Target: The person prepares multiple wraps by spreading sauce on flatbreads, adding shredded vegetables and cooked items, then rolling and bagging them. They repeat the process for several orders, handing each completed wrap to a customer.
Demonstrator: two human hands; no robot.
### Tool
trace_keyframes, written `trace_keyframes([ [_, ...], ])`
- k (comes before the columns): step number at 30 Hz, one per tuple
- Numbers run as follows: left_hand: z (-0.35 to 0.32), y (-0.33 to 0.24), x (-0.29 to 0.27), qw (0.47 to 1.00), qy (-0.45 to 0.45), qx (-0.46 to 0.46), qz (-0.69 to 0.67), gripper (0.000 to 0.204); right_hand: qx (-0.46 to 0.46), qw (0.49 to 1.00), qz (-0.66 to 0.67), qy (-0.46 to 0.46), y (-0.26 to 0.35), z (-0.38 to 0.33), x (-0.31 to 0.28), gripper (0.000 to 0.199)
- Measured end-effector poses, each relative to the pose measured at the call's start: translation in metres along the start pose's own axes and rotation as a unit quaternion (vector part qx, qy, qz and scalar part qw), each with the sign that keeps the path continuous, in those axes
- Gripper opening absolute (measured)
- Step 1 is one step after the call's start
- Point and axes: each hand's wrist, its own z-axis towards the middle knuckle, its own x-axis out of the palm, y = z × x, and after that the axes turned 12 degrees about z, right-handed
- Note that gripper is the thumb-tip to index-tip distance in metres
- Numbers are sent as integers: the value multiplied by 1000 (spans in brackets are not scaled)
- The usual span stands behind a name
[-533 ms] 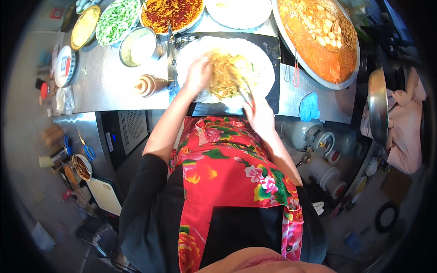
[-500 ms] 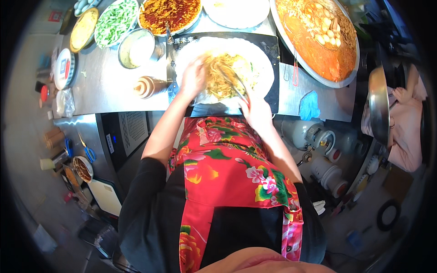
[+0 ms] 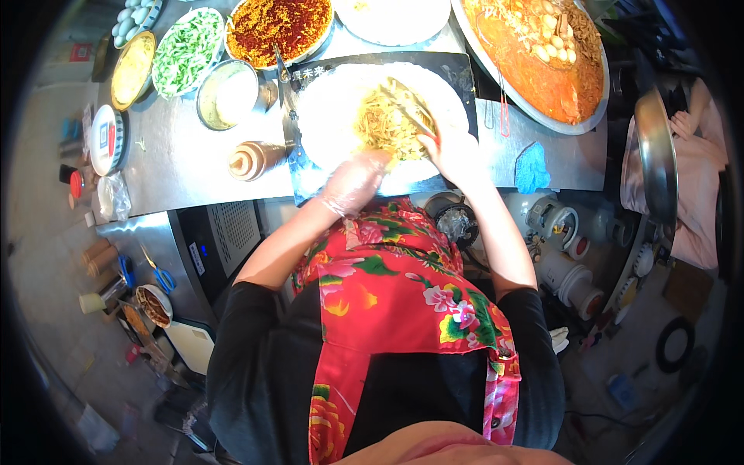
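A pile of pale yellow shredded strips (image 3: 391,120) lies on a large white round (image 3: 322,108), too bright to tell whether plate or flatbread. Under it is a black board (image 3: 463,77). My right hand (image 3: 452,151) is closed at the right of the pile around metal tongs (image 3: 415,108), which slant across the strips. Clear plastic wraps my left hand (image 3: 356,184), which is at the pile's near left edge; glare and blur hide its fingertips.
Bowls of chopped greens (image 3: 187,53) and red chili sauce (image 3: 279,29) stand behind. A big tray of orange-red stew (image 3: 535,66) is at the right, near a blue cloth (image 3: 531,168). At left are a metal pot (image 3: 226,94) and squeeze bottle (image 3: 254,160). Another person's hand (image 3: 683,124) shows far right.
My left hand has moved from the left side of the pile to its near edge. My right hand and the tongs have shifted slightly up and right. The view has shifted a little.
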Motion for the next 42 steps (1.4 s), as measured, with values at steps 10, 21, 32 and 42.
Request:
trace_keyframes([
  [10,99,64,7,985,-132,-103,-29,36,98,994,46,9,-8,-35,23,55],
  [21,-16,29,-20,975,-138,-173,1,29,106,988,-45,106,16,-56,-48,58],
  [32,-28,-32,10,986,-71,-90,123,15,-140,915,-115,362,-5,76,-126,64],
  [42,-4,-41,46,976,58,-79,196,8,-342,939,-32,-28,14,183,-30,30],
])
